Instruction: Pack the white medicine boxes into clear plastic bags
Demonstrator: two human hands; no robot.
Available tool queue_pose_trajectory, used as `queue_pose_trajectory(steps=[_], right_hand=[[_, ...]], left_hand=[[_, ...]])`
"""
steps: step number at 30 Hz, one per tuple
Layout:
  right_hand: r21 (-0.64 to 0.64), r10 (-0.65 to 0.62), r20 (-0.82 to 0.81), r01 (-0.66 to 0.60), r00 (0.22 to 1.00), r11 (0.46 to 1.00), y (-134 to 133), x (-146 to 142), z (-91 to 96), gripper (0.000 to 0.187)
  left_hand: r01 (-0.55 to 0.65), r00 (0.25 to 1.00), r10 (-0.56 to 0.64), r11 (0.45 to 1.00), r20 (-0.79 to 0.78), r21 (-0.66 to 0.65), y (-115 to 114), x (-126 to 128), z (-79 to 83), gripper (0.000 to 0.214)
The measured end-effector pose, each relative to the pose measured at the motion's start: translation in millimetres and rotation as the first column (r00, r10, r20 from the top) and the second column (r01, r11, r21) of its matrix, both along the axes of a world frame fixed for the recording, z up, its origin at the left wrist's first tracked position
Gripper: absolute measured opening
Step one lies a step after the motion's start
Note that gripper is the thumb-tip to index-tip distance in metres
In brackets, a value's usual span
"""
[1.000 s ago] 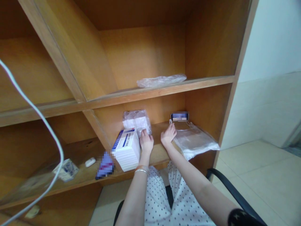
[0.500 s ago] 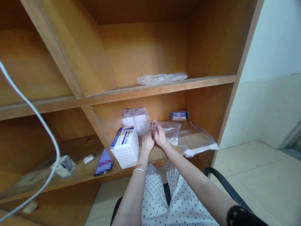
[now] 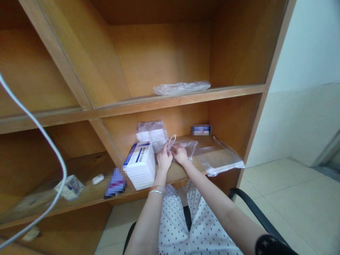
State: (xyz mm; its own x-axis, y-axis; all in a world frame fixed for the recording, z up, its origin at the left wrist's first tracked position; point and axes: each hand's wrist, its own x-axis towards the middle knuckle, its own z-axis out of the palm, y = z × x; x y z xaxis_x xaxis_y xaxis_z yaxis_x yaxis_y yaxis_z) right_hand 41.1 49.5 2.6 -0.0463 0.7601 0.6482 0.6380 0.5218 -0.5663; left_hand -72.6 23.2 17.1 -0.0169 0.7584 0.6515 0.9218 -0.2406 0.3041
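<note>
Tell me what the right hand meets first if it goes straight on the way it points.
Most likely the left hand, just ahead of the right hand, where a clear plastic strip rises; depth is hard to judge from this view.

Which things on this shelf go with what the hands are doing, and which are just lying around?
In use: clear plastic bag, left hand, right hand.
Lying around: white box, wrapped white pack, flat plastic bag, white cable.
</note>
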Motion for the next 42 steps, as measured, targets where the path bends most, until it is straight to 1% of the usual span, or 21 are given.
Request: queue_pose_trajectory(steps=[3,6,10,13,17,20,21,22,23,25,26,27,28,30,32,34,36,37,38,40,42], right_hand=[[0.015,-0.004,-0.038,0.005,0.999,1.000,0,1,0.1,0.016],[0.025,-0.024,-0.083,0.026,0.996,0.999,0,0,0.9,0.014],[0.023,0.020,-0.095,-0.018,0.995,1.000,-3,-3,2.6,0.008],[-0.001,0.050,-0.086,-0.050,0.995,0.999,-6,-7,2.4,0.008],[-0.046,0.080,-0.049,-0.082,0.996,0.996,-8,-7,2.1,0.012],[-0.059,0.143,0.014,-0.142,0.990,0.988,-10,0,6.2,0.012],[-0.055,0.148,0.032,-0.146,0.988,0.988,-10,3,8.3,0.015],[-0.045,0.125,0.045,-0.123,0.991,0.991,-11,6,10.3,0.021],[-0.032,0.067,0.052,-0.066,0.996,0.997,-11,10,12.0,0.028],[-0.023,-0.113,0.050,0.114,0.992,0.993,-9,15,13.0,0.041],[-0.042,-0.206,0.052,0.208,0.977,0.977,-8,18,11.8,0.046],[-0.089,-0.278,0.065,0.283,0.958,0.955,-6,19,9.6,0.049],[-0.157,-0.316,0.086,0.326,0.945,0.932,-4,20,6.5,0.052],[-0.291,-0.324,0.136,0.351,0.936,0.890,0,21,-0.8,0.054],[-0.366,-0.297,0.163,0.338,0.941,0.867,3,21,-6.9,0.049],[-0.371,-0.276,0.165,0.318,0.947,0.872,4,22,-9.9,0.041],[-0.364,-0.262,0.161,0.304,0.951,0.880,4,23,-10.0,0.034],[-0.359,-0.257,0.157,0.297,0.954,0.885,4,23,-9.3,0.031],[-0.353,-0.251,0.151,0.289,0.956,0.890,3,24,-8.4,0.030],[-0.337,-0.242,0.136,0.274,0.961,0.901,1,24,-6.7,0.029],[-0.314,-0.229,0.118,0.255,0.966,0.914,0,25,-5.5,0.028]], left_hand=[[-0.011,0.999,0.009,0.999,0.035,0.036,-1,0,0.5,0.038],[-0.084,0.994,0.081,0.996,0.080,0.035,0,-1,0.2,0.033],[-0.163,0.973,0.156,0.986,0.172,0.031,2,-3,-0.1,0.036],[-0.187,0.965,0.183,0.982,0.188,0.003,3,-2,-0.4,0.041],[-0.186,0.955,0.174,0.982,0.239,0.032,4,-3,-1.2,0.043],[-0.171,0.939,0.143,0.983,0.312,0.066,5,-5,-1.8,0.043],[-0.159,0.936,0.126,0.984,0.328,0.076,6,-5,-1.9,0.043],[-0.143,0.935,0.106,0.986,0.339,0.086,6,-5,-2.0,0.043],[-0.124,0.934,0.084,0.988,0.347,0.095,6,-4,-2.0,0.044],[-0.084,0.934,0.032,0.988,0.356,0.131,6,-2,-1.1,0.048],[-0.073,0.936,0.012,0.985,0.352,0.159,5,-1,-0.1,0.051],[-0.069,0.938,-0.002,0.979,0.347,0.194,4,0,1.2,0.054],[-0.074,0.942,-0.008,0.970,0.335,0.230,3,1,2.7,0.058],[-0.093,0.959,0.009,0.954,0.284,0.285,-1,3,6.1,0.063],[-0.078,0.985,0.029,0.954,0.171,0.288,-4,4,7.9,0.063],[0.043,0.999,-0.037,0.971,-0.032,0.234,-4,5,6.5,0.056],[0.179,0.964,-0.149,0.976,-0.222,0.121,-1,6,1.3,0.049],[0.201,0.946,-0.175,0.977,-0.274,0.067,1,6,-2.3,0.045],[0.177,0.942,-0.160,0.984,-0.294,0.031,4,6,-6.2,0.042],[0.033,0.964,-0.030,0.999,-0.264,0.005,10,4,-13.3,0.038],[-0.093,0.970,0.090,0.996,-0.225,-0.003,14,3,-18.1,0.038]])
